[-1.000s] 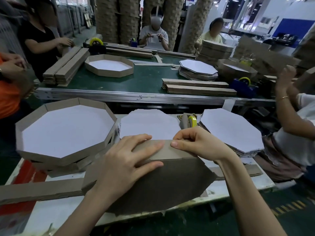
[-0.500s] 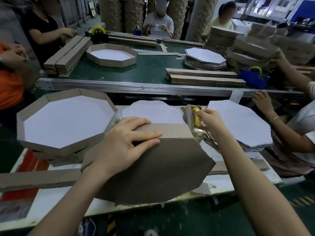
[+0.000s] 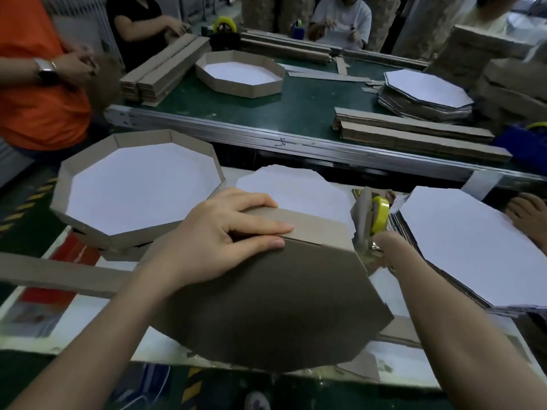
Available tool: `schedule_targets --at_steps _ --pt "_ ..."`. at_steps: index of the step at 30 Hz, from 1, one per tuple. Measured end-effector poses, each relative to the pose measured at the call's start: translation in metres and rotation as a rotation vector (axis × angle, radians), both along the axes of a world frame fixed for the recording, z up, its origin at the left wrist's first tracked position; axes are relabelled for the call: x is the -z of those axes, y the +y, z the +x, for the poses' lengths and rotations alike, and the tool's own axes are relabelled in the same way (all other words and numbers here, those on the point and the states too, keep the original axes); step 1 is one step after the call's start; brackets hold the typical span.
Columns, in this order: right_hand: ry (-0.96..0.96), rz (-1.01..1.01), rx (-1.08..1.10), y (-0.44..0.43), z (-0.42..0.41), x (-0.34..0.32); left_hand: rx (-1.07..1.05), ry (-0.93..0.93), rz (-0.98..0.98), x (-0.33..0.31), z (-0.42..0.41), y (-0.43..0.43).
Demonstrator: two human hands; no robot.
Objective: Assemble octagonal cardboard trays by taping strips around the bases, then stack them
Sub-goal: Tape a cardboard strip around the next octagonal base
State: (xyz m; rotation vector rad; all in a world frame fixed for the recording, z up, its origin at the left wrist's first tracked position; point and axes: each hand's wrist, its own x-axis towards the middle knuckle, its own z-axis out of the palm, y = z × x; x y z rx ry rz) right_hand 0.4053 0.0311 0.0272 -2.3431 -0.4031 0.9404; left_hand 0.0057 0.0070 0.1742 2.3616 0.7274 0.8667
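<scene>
While our left hand [image 3: 219, 235] presses flat fingers on the tray [image 3: 281, 306], our right hand [image 3: 384, 250] meets the tape [image 3: 380, 214] at two o'clock, grasp unclear; white table [image 3: 88, 321] beneath.

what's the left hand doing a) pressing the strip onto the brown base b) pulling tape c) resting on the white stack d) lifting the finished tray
a: the left hand lies with straight fingers on the strip at the upper edge of the brown base

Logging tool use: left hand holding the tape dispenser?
No, the left hand lies flat on the cardboard strip; the tape dispenser is by the right hand.
</scene>
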Motion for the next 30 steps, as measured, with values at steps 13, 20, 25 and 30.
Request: schedule_targets --at_steps 13,20,25,30 --pt "0.395 0.69 0.683 -0.018 -0.009 0.006 -0.062 -0.009 0.019 0.006 0.022 0.016" --pt "0.437 0.743 0.449 -0.068 -0.007 0.057 -0.059 -0.025 0.013 0.007 0.023 0.018" --pt "0.212 0.612 0.195 -0.076 0.002 0.06 -0.065 -0.022 0.014 0.006 0.021 0.018" --pt "0.093 0.432 0.217 -0.081 0.012 0.063 -0.066 -0.006 0.008 0.006 0.022 0.015"
